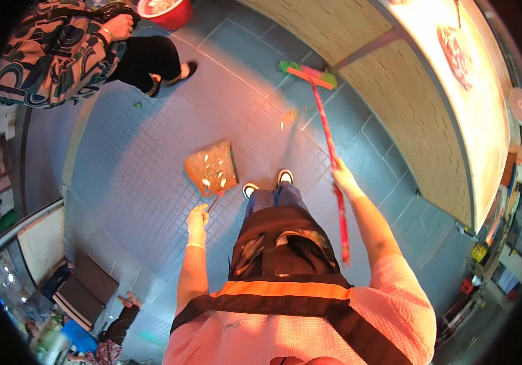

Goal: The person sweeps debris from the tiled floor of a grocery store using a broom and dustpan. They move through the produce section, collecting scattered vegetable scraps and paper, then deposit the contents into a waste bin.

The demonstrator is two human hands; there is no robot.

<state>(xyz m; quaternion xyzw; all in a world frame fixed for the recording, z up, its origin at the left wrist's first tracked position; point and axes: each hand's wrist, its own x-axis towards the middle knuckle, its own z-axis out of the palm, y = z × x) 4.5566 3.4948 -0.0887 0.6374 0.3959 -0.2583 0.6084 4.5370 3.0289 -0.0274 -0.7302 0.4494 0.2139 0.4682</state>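
My right hand (346,177) grips the red patterned handle of a broom (325,116). Its orange head (310,77), with green and pink bristles, rests on the floor near the counter base. In a pale, thin glove, my left hand (198,220) holds the thin handle of a long-handled dustpan (217,159). The brownish pan lies on the tiles just ahead of my left shoe, with several pale scraps and dark bits in it. Between pan and broom head, a small patch of debris (289,117) lies on the floor.
A long panelled counter (407,86) curves along the right. At the upper left stands a person in a patterned top (65,59), near a red bucket (169,14) with pale contents. A green scrap (138,105) lies on the tiles. Lower left are a dark chair (88,283) and another person's legs (122,321).
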